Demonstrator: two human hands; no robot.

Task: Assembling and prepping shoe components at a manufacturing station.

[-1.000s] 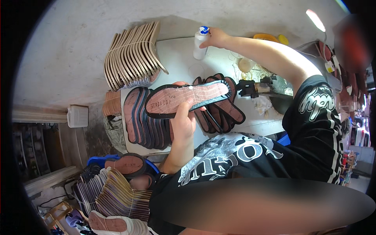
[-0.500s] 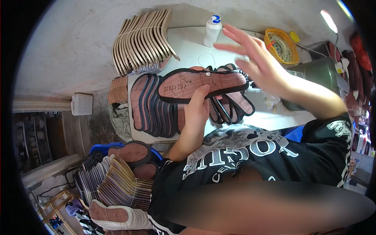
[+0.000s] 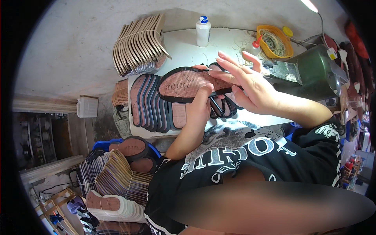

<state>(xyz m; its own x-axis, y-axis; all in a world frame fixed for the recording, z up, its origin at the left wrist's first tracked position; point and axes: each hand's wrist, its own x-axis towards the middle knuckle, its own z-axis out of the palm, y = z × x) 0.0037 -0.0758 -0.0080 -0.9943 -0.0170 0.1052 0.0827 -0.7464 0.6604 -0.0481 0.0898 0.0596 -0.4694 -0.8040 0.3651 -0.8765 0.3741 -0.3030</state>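
A brown shoe insole with a black rim (image 3: 184, 84) is held flat above the white table (image 3: 184, 49). My left hand (image 3: 200, 103) grips its near edge from below. My right hand (image 3: 246, 80) rests on its right end, fingers spread over the top surface. Under the insole lie a row of similar brown insoles (image 3: 150, 103) overlapping on the table and some black straps (image 3: 219, 109).
A white glue bottle with a blue cap (image 3: 203, 31) stands at the table's far edge. A yellow basket (image 3: 274, 41) and a green machine (image 3: 313, 72) sit right. Stacked beige soles (image 3: 139, 45) lean at the far left; more sole stacks (image 3: 117, 176) fill bins below left.
My right hand left the glue bottle, swung back and came down onto the insole's right end. The insole stays in my left hand.
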